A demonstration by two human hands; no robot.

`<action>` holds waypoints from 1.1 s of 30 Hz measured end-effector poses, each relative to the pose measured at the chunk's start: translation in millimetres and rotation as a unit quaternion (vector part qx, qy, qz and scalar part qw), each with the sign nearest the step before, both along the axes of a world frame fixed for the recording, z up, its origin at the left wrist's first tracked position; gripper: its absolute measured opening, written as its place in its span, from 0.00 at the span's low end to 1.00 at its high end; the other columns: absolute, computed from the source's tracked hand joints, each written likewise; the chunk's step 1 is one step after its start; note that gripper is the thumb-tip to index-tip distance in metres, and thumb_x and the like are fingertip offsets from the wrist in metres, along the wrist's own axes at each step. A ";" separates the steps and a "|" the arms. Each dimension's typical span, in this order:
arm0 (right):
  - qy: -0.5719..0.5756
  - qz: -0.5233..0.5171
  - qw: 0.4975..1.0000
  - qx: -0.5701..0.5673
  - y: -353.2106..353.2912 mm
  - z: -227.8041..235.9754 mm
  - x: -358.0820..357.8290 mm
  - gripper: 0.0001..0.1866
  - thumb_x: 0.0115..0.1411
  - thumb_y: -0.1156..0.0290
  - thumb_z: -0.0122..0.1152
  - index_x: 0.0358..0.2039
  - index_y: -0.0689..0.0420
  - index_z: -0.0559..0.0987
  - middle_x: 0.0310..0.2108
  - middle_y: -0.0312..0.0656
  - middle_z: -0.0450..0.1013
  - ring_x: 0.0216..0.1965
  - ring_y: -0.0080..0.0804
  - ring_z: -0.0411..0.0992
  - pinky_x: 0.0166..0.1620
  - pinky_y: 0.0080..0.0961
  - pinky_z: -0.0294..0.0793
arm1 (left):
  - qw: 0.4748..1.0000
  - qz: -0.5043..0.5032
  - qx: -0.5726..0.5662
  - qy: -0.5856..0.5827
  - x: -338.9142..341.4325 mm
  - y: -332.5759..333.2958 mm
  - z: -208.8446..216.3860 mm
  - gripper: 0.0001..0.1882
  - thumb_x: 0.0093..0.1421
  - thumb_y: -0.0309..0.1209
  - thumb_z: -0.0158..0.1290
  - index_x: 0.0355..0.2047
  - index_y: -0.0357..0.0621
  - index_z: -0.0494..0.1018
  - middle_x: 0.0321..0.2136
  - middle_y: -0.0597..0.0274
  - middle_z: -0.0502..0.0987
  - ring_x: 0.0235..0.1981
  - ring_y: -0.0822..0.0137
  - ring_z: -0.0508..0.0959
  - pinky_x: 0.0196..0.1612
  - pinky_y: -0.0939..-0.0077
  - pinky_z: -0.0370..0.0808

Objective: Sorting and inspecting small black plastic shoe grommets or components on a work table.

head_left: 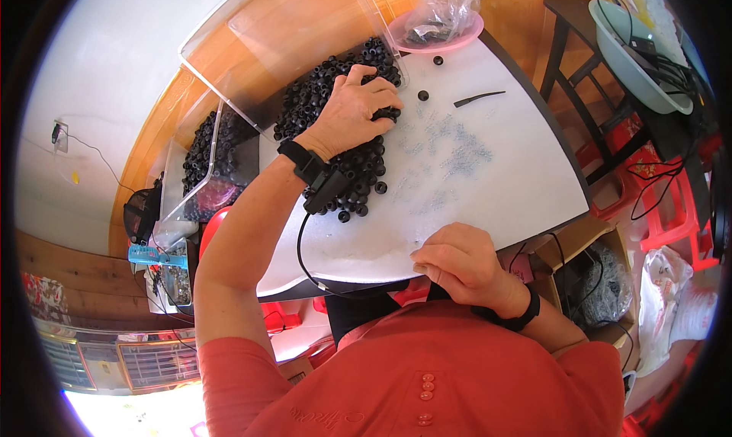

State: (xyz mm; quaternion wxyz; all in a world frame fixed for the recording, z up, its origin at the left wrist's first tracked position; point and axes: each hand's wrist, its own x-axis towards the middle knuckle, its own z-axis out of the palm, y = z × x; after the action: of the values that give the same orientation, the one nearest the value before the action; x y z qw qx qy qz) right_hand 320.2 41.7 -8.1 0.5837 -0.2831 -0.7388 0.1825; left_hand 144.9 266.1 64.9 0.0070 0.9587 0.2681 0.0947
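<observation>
My left hand [352,111] reaches over a heap of small black round parts with holes [311,94]. Its fingers are curled, and one black part [386,114] sits between thumb and forefinger. Close to the front edge of the white tabletop [526,170], my right hand [460,263] is closed, thumb pressed to the fingers; whatever it may pinch is too small or hidden to make out. Many tiny clear pieces [465,151] lie scattered on the white surface between both hands. Two single black parts lie apart from the heap, beside a slim dark pointed tool [479,99].
Behind the heap stands a clear plastic bin [282,25], and a second one [200,182] at left holds more black parts. A pink basin [474,37] with a plastic bag sits at the far edge. Right of the table are a cardboard box [610,262] and red stools [671,224].
</observation>
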 end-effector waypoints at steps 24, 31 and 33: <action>-0.002 -0.003 1.000 0.001 -0.5 2.3 -0.7 0.09 0.47 0.80 0.64 0.31 0.58 0.78 0.26 0.40 0.73 0.26 0.39 0.72 0.30 0.32 0.70 | 0.998 -0.003 0.039 -0.046 -0.3 9.6 -8.8 0.12 0.49 0.27 0.59 0.37 0.49 0.78 0.42 0.68 0.76 0.54 0.58 0.67 0.55 0.59 0.62; -0.005 -0.005 1.000 0.000 -0.6 1.0 0.4 0.10 0.47 0.80 0.64 0.31 0.58 0.78 0.26 0.40 0.73 0.26 0.39 0.72 0.30 0.31 0.70 | 0.994 -0.032 0.106 -0.013 6.5 8.1 -10.0 0.14 0.49 0.29 0.59 0.39 0.54 0.80 0.42 0.65 0.73 0.52 0.60 0.67 0.51 0.62 0.63; -0.008 -0.005 1.000 -0.003 -0.7 1.2 1.1 0.10 0.47 0.80 0.64 0.31 0.58 0.78 0.26 0.40 0.73 0.26 0.39 0.72 0.30 0.31 0.70 | 0.995 -0.016 0.101 0.016 7.1 11.0 -5.9 0.13 0.49 0.29 0.59 0.38 0.54 0.80 0.41 0.65 0.73 0.51 0.60 0.67 0.50 0.62 0.64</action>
State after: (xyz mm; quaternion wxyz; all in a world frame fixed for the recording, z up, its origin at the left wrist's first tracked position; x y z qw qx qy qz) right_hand 321.3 41.0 -6.9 0.5777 -0.2897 -0.7418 0.1792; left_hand 151.9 277.1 58.9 -0.0926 0.9600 0.2418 0.1063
